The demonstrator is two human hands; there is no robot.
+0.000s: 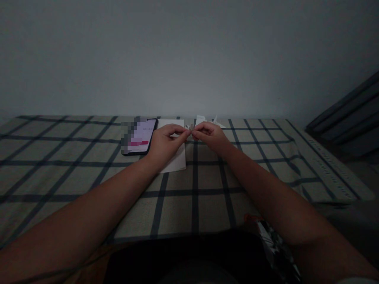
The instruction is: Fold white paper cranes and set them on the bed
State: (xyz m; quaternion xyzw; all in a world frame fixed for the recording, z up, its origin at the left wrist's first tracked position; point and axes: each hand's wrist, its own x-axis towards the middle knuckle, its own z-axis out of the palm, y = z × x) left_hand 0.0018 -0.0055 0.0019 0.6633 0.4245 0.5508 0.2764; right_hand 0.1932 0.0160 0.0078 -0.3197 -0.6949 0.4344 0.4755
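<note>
My left hand [166, 142] and my right hand [211, 136] meet fingertip to fingertip above a white sheet of paper [177, 159] on a checked cloth [74, 165]. Both hands are closed in a pinch on a tiny pale object [190, 127] between them; it is too small and dim to name. A phone [139, 136] with a lit screen lies just left of my left hand.
Small white pieces [207, 119] lie on the cloth behind my right hand, near the plain wall. A dark striped fabric [349, 114] rises at the right. A crumpled wrapper [272, 236] sits near my lap under my right forearm.
</note>
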